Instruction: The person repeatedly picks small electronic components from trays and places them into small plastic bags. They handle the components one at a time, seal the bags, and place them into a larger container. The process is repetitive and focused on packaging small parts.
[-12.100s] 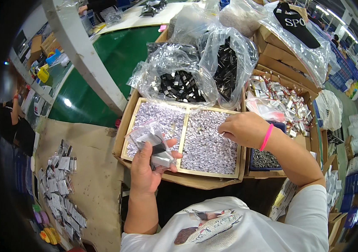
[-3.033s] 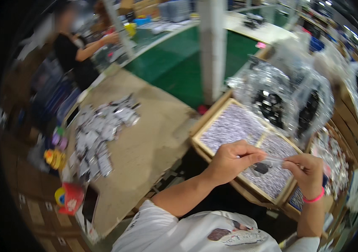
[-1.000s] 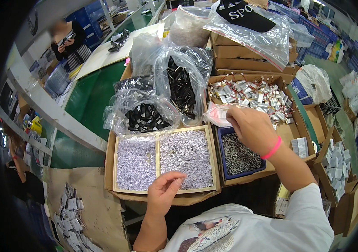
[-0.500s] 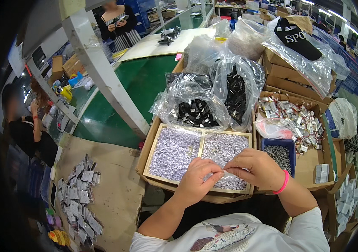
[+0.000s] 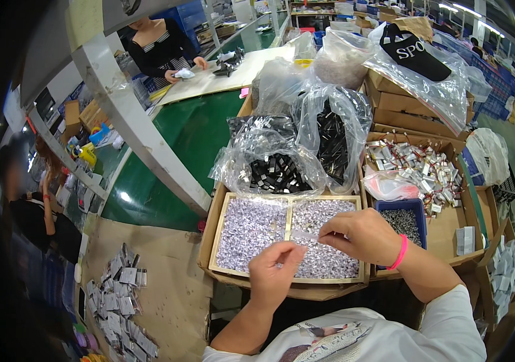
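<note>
A shallow wooden tray [image 5: 289,212], split in two by a divider, lies before me, filled with tiny whitish parts. Over its right half is my right hand [image 5: 363,236], with a pink band at the wrist. Its thumb and fingers pinch a small clear plastic piece [image 5: 306,236], whose exact kind I cannot make out. My left hand [image 5: 272,270] hovers at the tray's front edge, thumb and fingertips pressed together. What they hold, if anything, is too small to name.
Behind the tray stand clear bags of black parts [image 5: 278,172]. To its right are a blue bin [image 5: 425,224] of small metal pieces and a carton [image 5: 444,256] with wired silver parts. Packed pieces [image 5: 126,304] lie on cardboard at left. A person [image 5: 161,51] works across the green table.
My hands, which met fingertip to fingertip over the tray, have come apart. The left has moved left and nearer to me. Across the table, the person has lowered their hands toward the board.
</note>
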Demonstrator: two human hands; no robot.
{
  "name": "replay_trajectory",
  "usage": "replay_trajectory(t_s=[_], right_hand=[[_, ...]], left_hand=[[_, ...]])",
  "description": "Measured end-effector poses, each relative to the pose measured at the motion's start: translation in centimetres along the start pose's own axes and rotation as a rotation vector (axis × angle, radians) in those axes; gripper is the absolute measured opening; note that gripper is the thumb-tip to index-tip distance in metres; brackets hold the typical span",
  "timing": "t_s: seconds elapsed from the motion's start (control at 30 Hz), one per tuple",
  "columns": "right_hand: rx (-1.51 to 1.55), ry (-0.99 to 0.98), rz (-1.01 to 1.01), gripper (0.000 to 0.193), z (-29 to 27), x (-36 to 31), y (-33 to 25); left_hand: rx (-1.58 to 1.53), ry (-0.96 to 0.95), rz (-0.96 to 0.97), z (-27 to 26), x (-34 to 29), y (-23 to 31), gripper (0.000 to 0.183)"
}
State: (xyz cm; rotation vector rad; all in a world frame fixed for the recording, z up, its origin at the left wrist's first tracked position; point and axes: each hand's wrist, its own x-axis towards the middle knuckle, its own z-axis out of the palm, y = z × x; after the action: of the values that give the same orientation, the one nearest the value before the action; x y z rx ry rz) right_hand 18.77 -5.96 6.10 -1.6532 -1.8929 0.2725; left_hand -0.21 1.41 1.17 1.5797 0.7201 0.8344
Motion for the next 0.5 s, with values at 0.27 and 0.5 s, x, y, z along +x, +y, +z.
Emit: replay_trajectory(t_s=[0.27, 0.5], right_hand=[[-0.072, 0.007, -0.024, 0.016, 1.8, 0.3, 0.1], [0.113, -0.012, -0.030, 0.014, 1.3, 0.3, 1.0]], left_hand=[[-0.156, -0.063, -0.123, 2.3, 1.1, -1.6, 0.021], [-0.099, -0.133, -0.119, 2.0, 1.3, -1.1, 0.019]])
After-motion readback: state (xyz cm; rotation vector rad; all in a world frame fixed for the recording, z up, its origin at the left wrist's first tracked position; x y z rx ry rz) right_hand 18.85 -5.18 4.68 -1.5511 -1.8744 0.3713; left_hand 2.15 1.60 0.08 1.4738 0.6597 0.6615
